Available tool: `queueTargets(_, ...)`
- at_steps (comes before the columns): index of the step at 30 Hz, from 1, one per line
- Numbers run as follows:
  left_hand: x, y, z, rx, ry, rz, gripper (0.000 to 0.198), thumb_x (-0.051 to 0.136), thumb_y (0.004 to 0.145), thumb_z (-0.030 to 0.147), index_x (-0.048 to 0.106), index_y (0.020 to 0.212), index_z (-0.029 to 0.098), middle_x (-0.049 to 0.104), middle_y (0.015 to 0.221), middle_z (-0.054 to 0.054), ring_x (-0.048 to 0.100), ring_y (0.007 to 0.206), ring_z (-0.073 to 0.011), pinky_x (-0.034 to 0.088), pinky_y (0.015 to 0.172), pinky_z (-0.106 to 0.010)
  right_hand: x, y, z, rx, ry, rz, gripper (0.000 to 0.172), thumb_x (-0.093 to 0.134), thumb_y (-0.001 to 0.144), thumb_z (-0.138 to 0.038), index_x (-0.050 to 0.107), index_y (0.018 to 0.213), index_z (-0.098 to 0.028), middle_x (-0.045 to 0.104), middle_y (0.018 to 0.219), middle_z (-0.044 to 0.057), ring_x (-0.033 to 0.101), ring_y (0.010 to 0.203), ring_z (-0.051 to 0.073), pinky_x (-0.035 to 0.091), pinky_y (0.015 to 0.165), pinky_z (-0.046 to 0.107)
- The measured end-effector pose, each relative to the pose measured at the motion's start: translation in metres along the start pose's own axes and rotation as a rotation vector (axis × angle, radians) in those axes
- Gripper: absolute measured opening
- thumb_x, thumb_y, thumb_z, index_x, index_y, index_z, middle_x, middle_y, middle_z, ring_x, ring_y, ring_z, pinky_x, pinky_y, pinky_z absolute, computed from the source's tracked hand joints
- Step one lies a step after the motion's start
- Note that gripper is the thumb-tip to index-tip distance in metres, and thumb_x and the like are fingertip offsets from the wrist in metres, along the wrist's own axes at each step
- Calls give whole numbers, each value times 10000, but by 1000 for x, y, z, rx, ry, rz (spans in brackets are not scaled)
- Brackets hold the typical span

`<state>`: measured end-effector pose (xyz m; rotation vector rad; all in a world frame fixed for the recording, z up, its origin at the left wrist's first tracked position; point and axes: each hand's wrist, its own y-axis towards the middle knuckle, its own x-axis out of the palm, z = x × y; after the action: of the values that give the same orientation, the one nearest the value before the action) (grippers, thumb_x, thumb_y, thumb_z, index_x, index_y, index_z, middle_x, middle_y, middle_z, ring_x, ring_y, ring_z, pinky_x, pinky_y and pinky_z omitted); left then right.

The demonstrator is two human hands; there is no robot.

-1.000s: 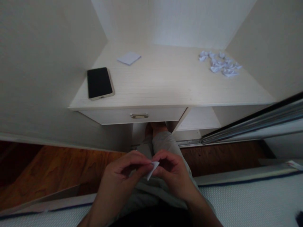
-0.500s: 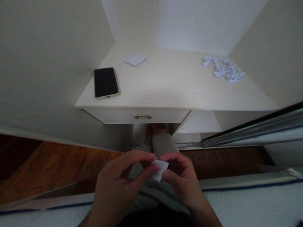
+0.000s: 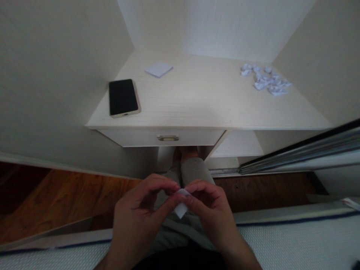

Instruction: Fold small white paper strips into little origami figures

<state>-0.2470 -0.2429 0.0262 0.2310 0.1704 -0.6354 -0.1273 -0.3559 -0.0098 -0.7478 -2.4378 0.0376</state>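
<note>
A small folded piece of white paper (image 3: 180,210) is pinched between both hands, low in the middle of the view above the lap. My left hand (image 3: 143,212) grips its left side with thumb and fingers. On its right side, my right hand (image 3: 212,206) holds it the same way, and the two thumb tips nearly meet over the paper. The paper's lower corner points down; much of the rest is covered by fingers. A flat folded white sheet (image 3: 159,69) lies at the back left of the desk, and several crumpled white paper pieces (image 3: 264,80) lie at the back right.
A black-screened phone (image 3: 123,97) rests at the left of the pale desk (image 3: 191,97). Below the desktop are a drawer (image 3: 140,138) with a metal handle and an open shelf (image 3: 239,144). Walls stand on both sides. The person's legs extend under the desk.
The paper has turned so a corner points down, and has moved slightly left. My right hand has shifted left, its thumb now over the paper beside the left thumb.
</note>
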Motion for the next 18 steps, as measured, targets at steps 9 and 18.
queueTargets(9,-10,1,0,-13,-13,-171,230,762,857,150,847,964,336,838,948,3,792,866,-174,649,803,-244,-3,-1,1,102,79,122,135,935,737,-298,850,842,-294,786,813,8,682,734,171,557,686,285)
queueTargets(18,-15,2,-2,50,21,-249,272,742,891,136,833,981,376,821,999,30,796,905,-136,619,810,-166,-4,0,2,145,94,162,185,965,699,-342,832,817,-291,772,787,0,661,686,151,539,665,274)
